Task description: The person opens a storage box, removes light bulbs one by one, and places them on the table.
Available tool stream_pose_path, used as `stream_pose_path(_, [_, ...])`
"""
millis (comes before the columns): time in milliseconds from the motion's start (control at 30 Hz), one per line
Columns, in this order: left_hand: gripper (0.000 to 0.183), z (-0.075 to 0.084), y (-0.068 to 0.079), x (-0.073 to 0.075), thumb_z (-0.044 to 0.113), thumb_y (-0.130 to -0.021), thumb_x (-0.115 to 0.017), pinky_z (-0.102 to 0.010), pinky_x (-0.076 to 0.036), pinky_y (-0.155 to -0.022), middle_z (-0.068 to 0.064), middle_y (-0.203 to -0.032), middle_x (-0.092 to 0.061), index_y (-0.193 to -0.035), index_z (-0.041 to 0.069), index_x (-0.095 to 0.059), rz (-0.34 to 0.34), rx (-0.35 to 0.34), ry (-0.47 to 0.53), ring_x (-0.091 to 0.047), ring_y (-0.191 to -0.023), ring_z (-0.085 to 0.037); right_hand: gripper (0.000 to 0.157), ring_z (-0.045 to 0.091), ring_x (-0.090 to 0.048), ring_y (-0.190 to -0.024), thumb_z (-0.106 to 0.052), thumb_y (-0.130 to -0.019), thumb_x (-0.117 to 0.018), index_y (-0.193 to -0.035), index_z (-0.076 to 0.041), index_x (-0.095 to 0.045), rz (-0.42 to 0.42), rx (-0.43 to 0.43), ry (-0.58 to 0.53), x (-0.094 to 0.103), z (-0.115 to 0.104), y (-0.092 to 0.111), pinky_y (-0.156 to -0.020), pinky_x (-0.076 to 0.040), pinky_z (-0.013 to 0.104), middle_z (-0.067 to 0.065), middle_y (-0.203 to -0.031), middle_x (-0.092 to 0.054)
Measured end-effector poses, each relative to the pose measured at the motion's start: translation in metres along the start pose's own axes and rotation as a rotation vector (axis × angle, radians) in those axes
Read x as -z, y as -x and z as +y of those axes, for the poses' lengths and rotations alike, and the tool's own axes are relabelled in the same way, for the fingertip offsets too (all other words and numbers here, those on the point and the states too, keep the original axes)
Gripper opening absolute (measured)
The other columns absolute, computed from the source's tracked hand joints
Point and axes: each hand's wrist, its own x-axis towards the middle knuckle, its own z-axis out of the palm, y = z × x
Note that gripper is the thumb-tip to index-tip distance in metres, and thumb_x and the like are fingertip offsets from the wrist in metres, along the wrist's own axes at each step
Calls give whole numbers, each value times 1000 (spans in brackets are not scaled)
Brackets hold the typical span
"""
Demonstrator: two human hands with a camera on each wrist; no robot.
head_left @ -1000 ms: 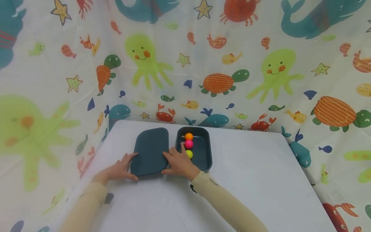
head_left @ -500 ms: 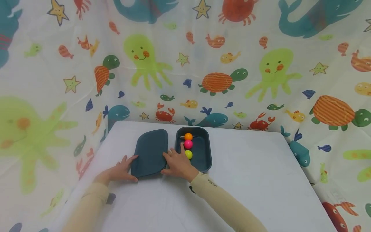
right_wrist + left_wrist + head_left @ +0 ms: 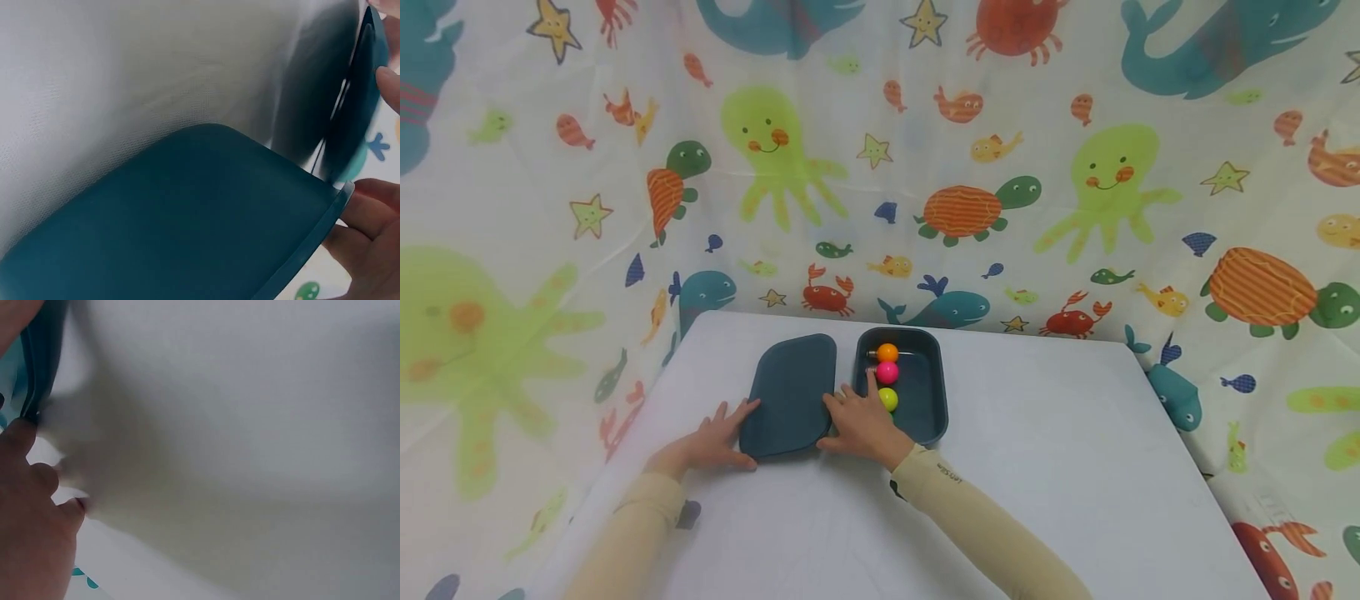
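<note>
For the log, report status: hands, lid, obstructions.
Left hand and right hand on dark lid. Lid beside open box. In the way: right hand, hiding part of box.

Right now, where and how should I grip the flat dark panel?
I'd grip the flat dark panel by its left and right edges, from both sides, where the left hand and right hand touch it. It looks broad and smooth, so its top offers little to pinch; on the right, the open box leaves only a narrow gap.
</note>
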Motion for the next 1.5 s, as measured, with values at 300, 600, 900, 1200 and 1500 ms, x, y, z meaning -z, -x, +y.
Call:
stream_pose_path(300, [112, 2, -11, -1, 45, -76, -81, -76, 7, -104, -35, -156, 0, -155, 4, -12, 39, 0, -34, 9, -138, -60, 79, 20, -46, -133, -62, -82, -67, -143, -16, -47, -18, -27, -64, 1, 9, -2, -115, -8, 63, 2, -141, -55])
stream_pose_path(600, [110, 37, -35, -10, 48, -81, -76, -74, 2, -106, -31, -158, 4, -156, 7, -9, 123, -125, 7, 10, -141, -56, 80, 22, -38, -140, -57, -84, -68, -147, -13, -44, -6, -79, -193, 1, 25, 8, -116, -14, 59, 3, -148, -48])
stream_pose_path(900, [106, 81, -54, -24, 42, -83, -76, -71, -1, -110, -25, -161, 5, -157, 12, -6, 88, -217, 40, 8, -144, -50, 80, 22, -42, -138, -60, -85, -66, -145, -12, -46, 57, -113, -144, 5, 45, 21, -115, -12, 62, 4, -147, -49])
stream_pose_path(1200, [108, 103, -78, -29, 42, -82, -77, -69, -1, -110, -19, -162, 5, -158, 15, -6, 39, -258, 87, 6, -146, -46, 78, 25, -42, -137, -57, -86, -67, -145, -12, -45, 59, -214, -225, 7, 70, 28, -114, -10, 64, 7, -144, -51])
stream_pose_path(1500, [110, 119, -93, -37, 48, -82, -76, -70, -4, -110, -15, -163, 6, -158, 17, -2, -9, -249, 118, 7, -146, -44, 80, 30, -44, -136, -56, -85, -68, -145, -9, -46, 54, -275, -295, 4, 86, 36, -112, -15, 66, 10, -142, -53])
